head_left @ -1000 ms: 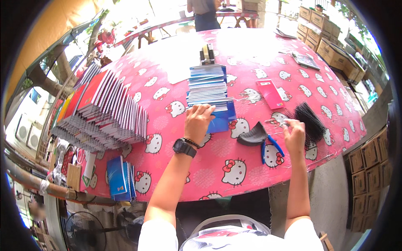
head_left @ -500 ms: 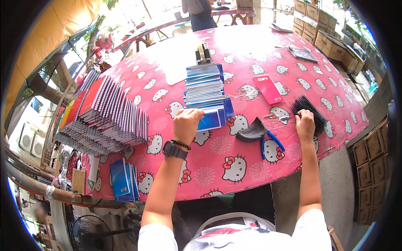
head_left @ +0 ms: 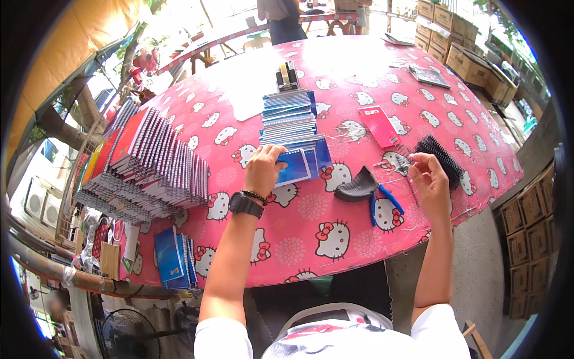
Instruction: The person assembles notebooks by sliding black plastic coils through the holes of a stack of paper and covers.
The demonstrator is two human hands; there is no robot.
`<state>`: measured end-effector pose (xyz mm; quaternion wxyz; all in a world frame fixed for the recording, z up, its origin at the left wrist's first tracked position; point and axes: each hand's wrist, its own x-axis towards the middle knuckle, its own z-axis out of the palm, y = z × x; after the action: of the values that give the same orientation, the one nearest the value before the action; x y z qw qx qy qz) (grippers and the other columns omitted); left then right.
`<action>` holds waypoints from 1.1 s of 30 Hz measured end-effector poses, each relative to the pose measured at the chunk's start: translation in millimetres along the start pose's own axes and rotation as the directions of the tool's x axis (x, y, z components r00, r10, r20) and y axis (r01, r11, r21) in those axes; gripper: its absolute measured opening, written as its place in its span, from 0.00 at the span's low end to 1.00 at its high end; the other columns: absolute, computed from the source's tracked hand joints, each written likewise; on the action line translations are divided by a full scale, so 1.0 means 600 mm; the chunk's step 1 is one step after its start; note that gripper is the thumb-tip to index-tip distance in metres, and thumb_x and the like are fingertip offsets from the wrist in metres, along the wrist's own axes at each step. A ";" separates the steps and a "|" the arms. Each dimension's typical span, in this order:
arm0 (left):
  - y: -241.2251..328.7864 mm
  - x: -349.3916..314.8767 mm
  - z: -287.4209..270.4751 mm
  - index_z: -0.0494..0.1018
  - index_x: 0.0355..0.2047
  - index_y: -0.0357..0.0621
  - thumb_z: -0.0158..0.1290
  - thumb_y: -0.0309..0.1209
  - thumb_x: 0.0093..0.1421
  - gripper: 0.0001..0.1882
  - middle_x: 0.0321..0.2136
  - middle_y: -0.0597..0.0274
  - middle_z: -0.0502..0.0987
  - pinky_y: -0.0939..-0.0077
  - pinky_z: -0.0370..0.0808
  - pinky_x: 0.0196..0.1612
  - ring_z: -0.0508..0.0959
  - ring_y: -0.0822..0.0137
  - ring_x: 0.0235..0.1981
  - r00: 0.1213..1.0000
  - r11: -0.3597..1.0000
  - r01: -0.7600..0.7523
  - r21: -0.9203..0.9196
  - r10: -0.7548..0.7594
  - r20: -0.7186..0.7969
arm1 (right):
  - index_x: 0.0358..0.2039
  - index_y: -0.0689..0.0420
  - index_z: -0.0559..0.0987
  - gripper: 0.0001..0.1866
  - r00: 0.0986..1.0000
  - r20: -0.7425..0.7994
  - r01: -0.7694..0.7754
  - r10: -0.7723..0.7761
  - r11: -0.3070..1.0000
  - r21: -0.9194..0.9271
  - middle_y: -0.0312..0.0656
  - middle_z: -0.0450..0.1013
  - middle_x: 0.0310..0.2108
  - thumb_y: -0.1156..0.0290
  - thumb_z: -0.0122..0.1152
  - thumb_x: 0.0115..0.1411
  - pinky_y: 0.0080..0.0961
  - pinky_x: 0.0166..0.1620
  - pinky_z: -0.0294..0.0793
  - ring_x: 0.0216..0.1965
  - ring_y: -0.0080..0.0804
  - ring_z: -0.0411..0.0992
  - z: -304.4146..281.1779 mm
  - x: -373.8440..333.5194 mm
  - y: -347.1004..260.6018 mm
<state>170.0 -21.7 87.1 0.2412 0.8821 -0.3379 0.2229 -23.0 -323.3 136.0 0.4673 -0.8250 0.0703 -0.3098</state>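
My left hand [head_left: 263,169] is closed on the near left edge of a small blue notebook [head_left: 293,167], which has punched holes along its top edge. The notebook lies at the near end of a row of blue notebooks [head_left: 289,122]. My right hand [head_left: 430,178] pinches a thin dark spiral coil [head_left: 412,186], seen faintly beside the fingers. Just behind that hand lies a bundle of black spiral coils [head_left: 443,160]. Between my hands rest blue-handled pliers [head_left: 382,202], with a dark grey wedge-shaped piece [head_left: 357,185] against them.
A tall stack of spiral notebooks [head_left: 152,161] stands at the left, with several blue notebooks [head_left: 172,256] nearer me. A pink card [head_left: 380,125] lies right of the row; a tape dispenser [head_left: 287,76] stands behind it. Cardboard boxes [head_left: 529,245] are piled beyond the pink table [head_left: 311,239].
My right hand has lifted off the coil bundle and drawn slightly left and toward me with a single coil. My left hand has shifted up a little along the near notebook, which now sits slightly raised.
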 end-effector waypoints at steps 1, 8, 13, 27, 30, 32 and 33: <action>0.004 0.000 -0.001 0.72 0.37 0.48 0.62 0.26 0.46 0.17 0.37 0.64 0.75 0.65 0.71 0.46 0.75 0.58 0.42 0.999 0.999 -0.030 0.024 0.031 -0.034 | 0.40 0.59 0.75 0.10 0.999 0.026 -0.038 0.036 0.996 0.081 0.33 0.68 0.29 0.69 0.59 0.60 0.19 0.30 0.66 0.27 0.18 0.64 0.005 -0.009 -0.010; 0.073 -0.059 -0.036 0.69 0.36 0.46 0.55 0.21 0.51 0.12 0.32 0.61 0.73 0.63 0.67 0.41 0.74 0.57 0.38 0.999 0.998 -0.046 -0.036 0.046 0.010 | 0.48 0.58 0.73 0.14 0.917 0.389 -0.245 0.084 0.889 0.387 0.32 0.67 0.31 0.74 0.52 0.62 0.14 0.32 0.64 0.29 0.16 0.62 0.065 -0.060 -0.021; 0.142 -0.115 -0.059 0.69 0.35 0.47 0.55 0.23 0.52 0.11 0.31 0.63 0.72 0.65 0.64 0.40 0.73 0.60 0.38 0.971 0.990 -0.144 0.004 0.140 0.195 | 0.47 0.56 0.75 0.13 0.870 0.489 -0.055 -0.063 0.973 0.222 0.36 0.70 0.29 0.77 0.54 0.60 0.22 0.34 0.70 0.30 0.23 0.70 0.102 -0.075 -0.014; 0.171 -0.133 -0.047 0.69 0.32 0.47 0.57 0.32 0.52 0.10 0.29 0.64 0.71 0.67 0.63 0.39 0.72 0.63 0.35 0.963 0.987 -0.144 0.071 0.124 0.240 | 0.51 0.57 0.67 0.21 0.923 0.310 0.306 -0.228 0.923 -0.233 0.48 0.65 0.38 0.80 0.51 0.55 0.38 0.42 0.72 0.43 0.45 0.67 0.205 -0.091 -0.018; 0.171 -0.139 -0.046 0.69 0.32 0.47 0.58 0.32 0.52 0.10 0.28 0.64 0.71 0.67 0.63 0.39 0.72 0.63 0.35 0.961 0.985 -0.153 0.085 0.129 0.245 | 0.52 0.56 0.66 0.21 0.932 0.325 0.252 -0.163 0.934 -0.255 0.47 0.66 0.37 0.79 0.50 0.56 0.36 0.39 0.74 0.44 0.44 0.68 0.249 -0.117 -0.040; 0.171 -0.140 -0.047 0.69 0.32 0.47 0.57 0.32 0.52 0.10 0.28 0.64 0.71 0.67 0.63 0.39 0.72 0.63 0.35 0.959 0.983 -0.160 0.090 0.133 0.249 | 0.52 0.55 0.67 0.21 0.940 0.296 0.243 -0.167 0.938 -0.245 0.46 0.67 0.36 0.78 0.51 0.56 0.36 0.39 0.75 0.41 0.44 0.69 0.248 -0.111 -0.038; 0.174 -0.139 -0.049 0.69 0.32 0.47 0.57 0.32 0.52 0.10 0.29 0.64 0.71 0.67 0.63 0.39 0.72 0.63 0.35 0.958 0.983 -0.162 0.086 0.136 0.250 | 0.52 0.55 0.67 0.21 0.944 0.285 0.240 -0.169 0.941 -0.239 0.45 0.67 0.36 0.77 0.52 0.57 0.36 0.38 0.75 0.40 0.44 0.70 0.244 -0.107 -0.035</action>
<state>33.9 -32.3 92.4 0.1334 0.8861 -0.4184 0.1481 6.9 -179.2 70.0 0.3206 -0.9172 -0.0368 -0.2337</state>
